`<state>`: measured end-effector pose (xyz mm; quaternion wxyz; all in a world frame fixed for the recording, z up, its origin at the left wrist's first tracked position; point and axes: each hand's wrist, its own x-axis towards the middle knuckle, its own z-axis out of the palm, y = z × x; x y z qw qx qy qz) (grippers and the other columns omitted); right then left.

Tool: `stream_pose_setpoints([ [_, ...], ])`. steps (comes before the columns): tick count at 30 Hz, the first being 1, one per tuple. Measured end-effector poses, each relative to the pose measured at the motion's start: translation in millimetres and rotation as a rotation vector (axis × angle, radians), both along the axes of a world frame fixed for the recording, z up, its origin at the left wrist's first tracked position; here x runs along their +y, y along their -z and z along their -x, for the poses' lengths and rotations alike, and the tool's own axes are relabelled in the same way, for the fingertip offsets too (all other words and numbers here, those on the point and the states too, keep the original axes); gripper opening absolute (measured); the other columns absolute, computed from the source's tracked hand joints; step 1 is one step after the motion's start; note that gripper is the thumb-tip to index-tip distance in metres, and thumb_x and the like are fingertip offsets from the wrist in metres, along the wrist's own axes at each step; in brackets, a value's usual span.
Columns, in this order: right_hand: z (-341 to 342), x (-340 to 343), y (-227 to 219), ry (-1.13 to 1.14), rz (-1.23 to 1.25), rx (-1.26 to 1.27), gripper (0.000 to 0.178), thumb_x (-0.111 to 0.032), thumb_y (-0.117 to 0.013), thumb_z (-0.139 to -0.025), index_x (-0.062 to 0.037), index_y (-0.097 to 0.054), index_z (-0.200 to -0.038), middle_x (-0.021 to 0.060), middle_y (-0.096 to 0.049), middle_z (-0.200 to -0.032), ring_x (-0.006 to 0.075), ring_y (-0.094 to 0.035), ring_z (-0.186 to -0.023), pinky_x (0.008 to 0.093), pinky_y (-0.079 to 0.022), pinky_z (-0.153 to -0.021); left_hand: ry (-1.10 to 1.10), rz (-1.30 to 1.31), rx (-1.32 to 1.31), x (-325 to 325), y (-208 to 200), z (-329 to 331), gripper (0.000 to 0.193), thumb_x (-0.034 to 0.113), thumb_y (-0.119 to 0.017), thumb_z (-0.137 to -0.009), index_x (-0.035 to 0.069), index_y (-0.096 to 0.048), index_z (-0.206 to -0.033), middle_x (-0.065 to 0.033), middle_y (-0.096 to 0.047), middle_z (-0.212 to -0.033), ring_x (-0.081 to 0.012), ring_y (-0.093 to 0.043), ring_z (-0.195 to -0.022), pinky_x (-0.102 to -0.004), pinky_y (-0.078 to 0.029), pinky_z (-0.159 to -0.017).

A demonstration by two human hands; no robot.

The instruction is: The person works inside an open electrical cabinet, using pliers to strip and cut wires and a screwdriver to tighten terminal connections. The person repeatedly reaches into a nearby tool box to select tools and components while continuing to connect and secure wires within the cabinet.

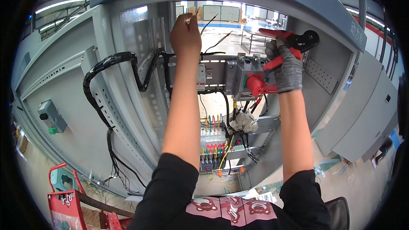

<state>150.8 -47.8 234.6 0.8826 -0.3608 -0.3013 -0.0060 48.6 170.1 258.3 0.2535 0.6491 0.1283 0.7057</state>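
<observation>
My left hand, bare, is raised at the upper middle of the cabinet. Its fingers are closed on a thin black wire, whose end sticks up past them. Two more loose wires with red marks near their tips rise just right of that hand. My right hand wears a grey knit glove and is wrapped round the red handles of crimping pliers. The pliers' black head points right, away from the wires. Below and left of the glove is a grey switch with a red rotary handle.
A black sleeved cable bundle loops across to the open cabinet door on the left. Lower down are a row of breakers and a whitish wrapped bundle. A red cart and green stool stand lower left.
</observation>
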Motion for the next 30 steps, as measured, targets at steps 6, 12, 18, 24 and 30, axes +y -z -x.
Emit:
stream_pose_setpoints([
  [6,-26.9,26.1,-10.7,-0.085,-0.039,0.027,0.026,-0.007,-0.07,-0.082,-0.0034,-0.058,-0.105,0.0095,-0.066,-0.089,0.0194,-0.065,-0.075,0.0301,-0.056,-0.064,-0.024,-0.083,0.294,13.4,-19.0,-16.0,0.018,0.026,-0.059,-0.09,0.01,-0.065,-0.094,-0.0099,-0.067,-0.077,-0.0251,-0.066,-0.071,-0.0363,-0.05,-0.067],
  [12,-28.3,55.3,-16.6,-0.139,0.074,-0.085,0.022,-0.011,-0.072,-0.082,-0.0005,-0.062,-0.098,0.012,-0.067,-0.084,0.0208,-0.066,-0.068,0.0308,-0.059,-0.062,0.183,-0.186,0.228,-19.2,9.5,-4.7,0.015,0.022,-0.06,-0.09,0.008,-0.063,-0.094,-0.0096,-0.064,-0.072,-0.0231,-0.061,-0.062,-0.0331,-0.046,-0.06],
  [18,-21.4,77.1,-26.1,-0.11,0.217,-0.222,0.026,-0.012,-0.072,-0.082,-0.0004,-0.06,-0.102,0.0122,-0.067,-0.086,0.0196,-0.067,-0.071,0.0293,-0.058,-0.059,0.18,-0.371,0.206,-19.6,27.7,-15.5,0.013,0.018,-0.061,-0.089,0.006,-0.063,-0.095,-0.0113,-0.065,-0.078,-0.0232,-0.063,-0.066,-0.0332,-0.047,-0.06],
  [24,-24.0,85.8,-29.9,-0.099,0.323,-0.323,0.025,-0.013,-0.071,-0.083,-0.0003,-0.062,-0.102,0.0101,-0.068,-0.085,0.0171,-0.066,-0.071,0.0277,-0.056,-0.057,0.138,-0.354,0.177,-22.5,25.8,-16.0,0.011,0.017,-0.061,-0.088,0.007,-0.063,-0.093,-0.0119,-0.065,-0.08,-0.0272,-0.063,-0.067,-0.0351,-0.046,-0.061],
  [30,-16.6,84.5,-29.3,-0.125,0.325,-0.287,0.025,-0.012,-0.073,-0.082,-0.0007,-0.062,-0.101,0.0108,-0.068,-0.085,0.0186,-0.066,-0.071,0.0292,-0.057,-0.059,0.126,-0.345,0.135,-21.3,26.5,-20.0,0.013,0.018,-0.061,-0.088,0.006,-0.063,-0.093,-0.0127,-0.065,-0.079,-0.0284,-0.063,-0.068,-0.0359,-0.047,-0.061],
])
